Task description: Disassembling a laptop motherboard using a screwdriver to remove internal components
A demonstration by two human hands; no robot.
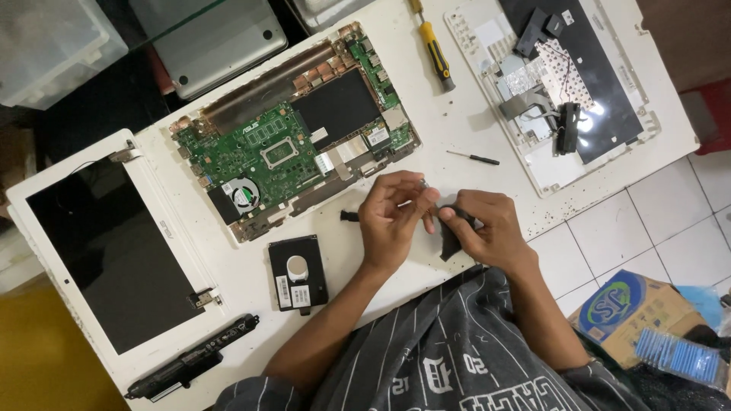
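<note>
My left hand [391, 217] and my right hand [489, 227] meet over the front of a white table [457, 129]. The right hand grips a small black part [451, 240] that hangs down from its fingers. The left hand's fingertips pinch a tiny metal piece [423, 183] right beside it. A small black piece [349, 216] lies on the table just left of the left hand. An opened laptop base with a green motherboard [293, 141] lies beyond the hands.
A black hard drive [297, 275] lies left of my left forearm. A white laptop screen [106, 243] and a long black battery [190, 358] sit at the left. A yellow screwdriver [435, 47], a thin small screwdriver [474, 157] and an upturned keyboard cover [567, 84] lie at the back right.
</note>
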